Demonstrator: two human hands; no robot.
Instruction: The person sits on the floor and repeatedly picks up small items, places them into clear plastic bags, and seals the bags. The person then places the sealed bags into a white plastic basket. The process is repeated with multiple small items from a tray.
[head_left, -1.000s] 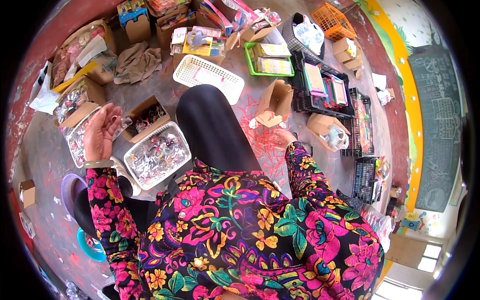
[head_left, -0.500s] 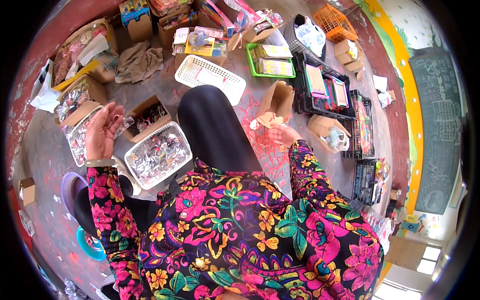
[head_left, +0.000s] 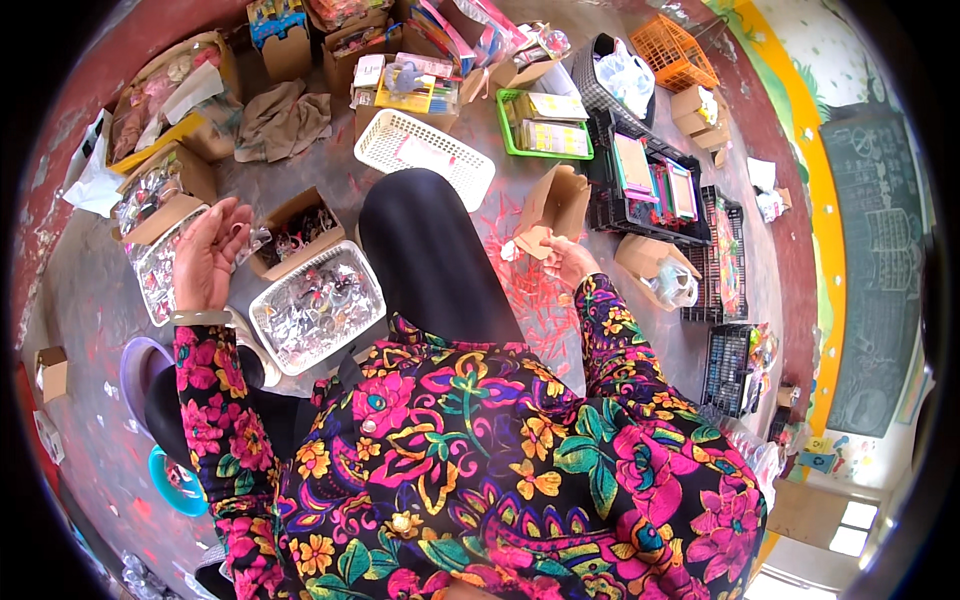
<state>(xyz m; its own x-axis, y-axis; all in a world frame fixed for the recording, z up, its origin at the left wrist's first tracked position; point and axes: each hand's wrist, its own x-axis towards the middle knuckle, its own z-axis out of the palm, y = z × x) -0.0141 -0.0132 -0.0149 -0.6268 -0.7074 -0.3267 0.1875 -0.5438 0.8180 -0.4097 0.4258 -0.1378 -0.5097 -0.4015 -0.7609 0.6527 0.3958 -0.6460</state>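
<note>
The right hand [head_left: 570, 260] is at the near flap of a cardboard box [head_left: 562, 200]; its fingers are bent against the edge, apparently pinching it, though I cannot confirm a firm grip. The left hand [head_left: 208, 258] is raised, palm up, fingers loosely curled. Clear plastic [head_left: 255, 241] shows beside its fingertips; whether it is held, I cannot tell. The step in hand appears to be handling the box by its flap. The next move calls for a secure pinch and a level pull. Between the hands is a black-clad knee [head_left: 425, 230]. Near the left hand is a white basket [head_left: 340, 348] of small wrapped items. Red strips [head_left: 548, 315] litter the floor. Beyond the box stand a green tray [head_left: 545, 154] and a black crate [head_left: 640, 230].
</note>
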